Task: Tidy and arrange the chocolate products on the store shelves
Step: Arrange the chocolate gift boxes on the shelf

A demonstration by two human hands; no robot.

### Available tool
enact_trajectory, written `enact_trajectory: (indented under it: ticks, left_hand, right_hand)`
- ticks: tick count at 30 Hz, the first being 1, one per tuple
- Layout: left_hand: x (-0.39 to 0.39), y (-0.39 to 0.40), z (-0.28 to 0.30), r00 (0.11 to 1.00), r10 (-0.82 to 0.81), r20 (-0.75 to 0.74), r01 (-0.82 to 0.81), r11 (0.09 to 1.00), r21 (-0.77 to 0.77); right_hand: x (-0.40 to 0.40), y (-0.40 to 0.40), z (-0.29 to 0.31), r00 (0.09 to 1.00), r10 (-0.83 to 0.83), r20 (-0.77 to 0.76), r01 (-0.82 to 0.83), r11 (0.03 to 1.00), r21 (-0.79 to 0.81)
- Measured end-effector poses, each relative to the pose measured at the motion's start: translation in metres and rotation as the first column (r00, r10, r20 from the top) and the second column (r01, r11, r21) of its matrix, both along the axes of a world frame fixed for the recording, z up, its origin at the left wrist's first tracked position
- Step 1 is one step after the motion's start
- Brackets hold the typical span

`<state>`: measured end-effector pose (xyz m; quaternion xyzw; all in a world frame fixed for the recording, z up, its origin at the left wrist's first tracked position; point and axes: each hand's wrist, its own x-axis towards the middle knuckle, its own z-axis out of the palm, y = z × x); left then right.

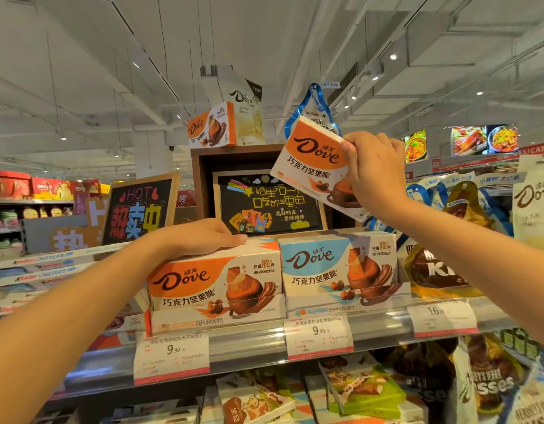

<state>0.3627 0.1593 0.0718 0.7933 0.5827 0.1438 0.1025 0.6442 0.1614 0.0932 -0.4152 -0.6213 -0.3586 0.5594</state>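
Note:
My right hand (pixel 373 166) grips an orange-and-white Dove chocolate box (pixel 310 166) by its right edge, holding it tilted in the air above the shelf. My left hand (pixel 203 235) lies flat, palm down, on top of the row of orange Dove boxes (pixel 212 283) standing in their display tray on the top shelf. Beside that row on the right stands a row of blue Dove boxes (pixel 338 267). Another orange Dove box (pixel 211 125) stands on top of the wooden display case (pixel 200 185) at the back.
Price tags (pixel 172 353) hang on the shelf rail. Kinder boxes (pixel 41 267) lie at left, Kisses bags (pixel 439 270) at right, a white Dove pouch (pixel 534 203) far right. Chalkboard signs (pixel 139 209) stand behind. Lower shelf holds green-edged chocolate boxes (pixel 365 390).

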Motion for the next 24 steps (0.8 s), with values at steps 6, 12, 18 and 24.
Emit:
enact_trajectory:
  ticks: [6,12,18,24]
  left_hand:
    - [0.003,-0.005,-0.004,0.998,-0.04,-0.055,0.045,0.996,0.08]
    - [-0.001,-0.012,-0.006,0.99,-0.112,-0.085,0.133,0.939,0.317]
    - [-0.004,-0.024,-0.003,0.979,-0.104,-0.174,0.182,0.829,0.529]
    - [-0.015,-0.04,-0.001,0.968,-0.094,-0.233,0.234,0.672,0.702]
  right_hand:
    - [-0.003,-0.006,0.0,1.0,0.019,0.02,-0.018,0.999,-0.029]
    - [-0.012,-0.013,0.002,0.997,0.053,0.048,-0.052,0.998,-0.029]
    - [-0.032,-0.018,0.01,0.968,0.014,0.25,-0.003,0.999,-0.046]
    - [-0.056,-0.017,0.019,0.847,0.022,0.53,0.068,0.987,-0.149]
